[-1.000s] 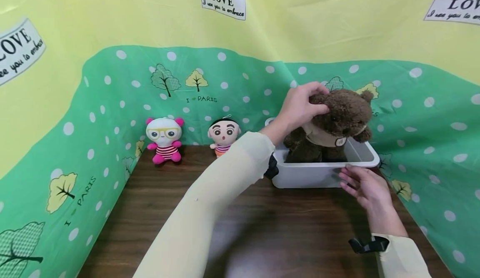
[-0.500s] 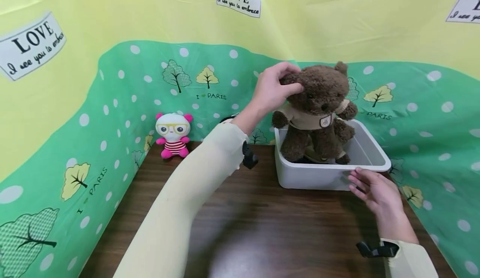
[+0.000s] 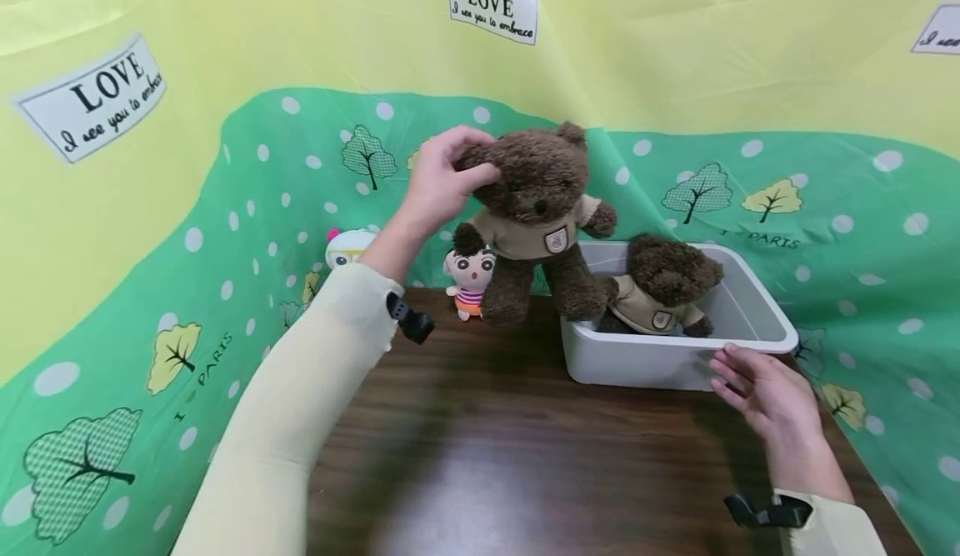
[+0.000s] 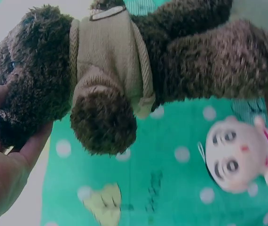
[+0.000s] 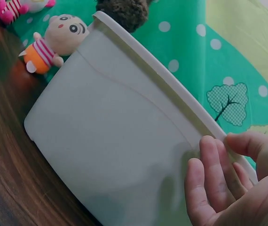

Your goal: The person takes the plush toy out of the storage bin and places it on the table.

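My left hand grips a brown teddy bear by the side of its head. The bear hangs upright in a tan top with a badge, left of a grey-white plastic bin. In the left wrist view, the thumb and fingers close around the bear's ear. My right hand holds the bin's front rim near its right corner, thumb on the lip and fingers below it. A second brown teddy bear in a similar top leans inside the bin.
A boy doll in striped clothes stands against the back cloth, partly covered by the held bear. A white-and-pink panda doll is mostly hidden behind my left arm. Green and yellow printed cloth walls the dark wooden table.
My left hand has lifted the teddy bear up out of the bin and carried it left, revealing the second bear. My right hand stays at the rim, and the head view has shifted slightly.
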Demonstrator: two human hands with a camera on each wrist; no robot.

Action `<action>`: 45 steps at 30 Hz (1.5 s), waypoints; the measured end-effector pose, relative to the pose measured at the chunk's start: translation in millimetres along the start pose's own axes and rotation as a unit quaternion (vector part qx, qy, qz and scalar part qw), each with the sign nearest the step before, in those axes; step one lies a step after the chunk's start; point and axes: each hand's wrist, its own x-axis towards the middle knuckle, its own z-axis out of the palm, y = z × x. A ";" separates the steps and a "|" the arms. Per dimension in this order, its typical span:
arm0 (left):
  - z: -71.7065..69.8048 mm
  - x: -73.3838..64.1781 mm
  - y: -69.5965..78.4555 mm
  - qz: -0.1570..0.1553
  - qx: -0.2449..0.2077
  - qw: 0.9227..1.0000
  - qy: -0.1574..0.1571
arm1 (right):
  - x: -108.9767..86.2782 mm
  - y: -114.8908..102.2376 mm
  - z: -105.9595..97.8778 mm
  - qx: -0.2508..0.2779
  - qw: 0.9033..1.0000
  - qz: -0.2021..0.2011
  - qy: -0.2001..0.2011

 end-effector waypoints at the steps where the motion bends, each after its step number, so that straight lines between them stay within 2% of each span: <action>1: -8.5 -3.9 -3.7 -0.004 0.005 1.000 0.003 | -0.1 0.5 -0.7 0.001 1.000 0.001 0.000; 7: -58.5 -27.2 -27.0 -0.036 0.028 0.999 0.028 | 0.3 3.5 -1.1 -0.001 1.000 -0.003 -0.005; 11: -91.5 -47.2 -44.4 -0.078 0.065 0.994 0.027 | 1.1 3.0 -1.1 0.003 1.000 -0.007 -0.014; 15: -119.9 -68.2 -61.8 -0.125 0.108 0.986 0.003 | 2.0 1.7 -1.7 0.002 1.000 -0.010 -0.020; 19: -145.4 -86.0 -77.8 -0.165 0.153 0.974 -0.026 | 1.6 2.4 -2.4 -0.006 1.000 -0.009 -0.010; 22: -163.4 -97.6 -87.8 -0.186 0.176 0.965 -0.045 | 1.1 3.5 -2.2 -0.010 1.000 -0.009 -0.002; 26: -183.9 -110.7 -98.9 -0.198 0.190 0.960 -0.058 | 0.5 4.5 -1.5 -0.015 1.000 -0.015 0.004; 30: -200.8 -121.1 -106.7 -0.207 0.203 0.956 -0.054 | 0.5 3.5 -1.0 -0.015 1.000 -0.019 -0.001; 33: -210.2 -126.0 -107.2 -0.207 0.233 0.948 -0.059 | 0.3 2.6 -1.1 -0.012 1.000 -0.018 -0.008; 38: -215.9 -128.9 -104.0 -0.195 0.290 0.932 -0.092 | -0.4 0.6 -0.8 -0.012 1.000 -0.022 -0.011; 40: -215.2 -130.3 -103.9 -0.200 0.302 0.926 -0.105 | -0.7 0.4 -0.6 -0.013 1.000 -0.023 -0.008; 45: -207.4 -135.9 -110.1 -0.196 0.367 0.898 -0.143 | -0.8 2.7 -1.1 -0.016 1.000 -0.020 0.001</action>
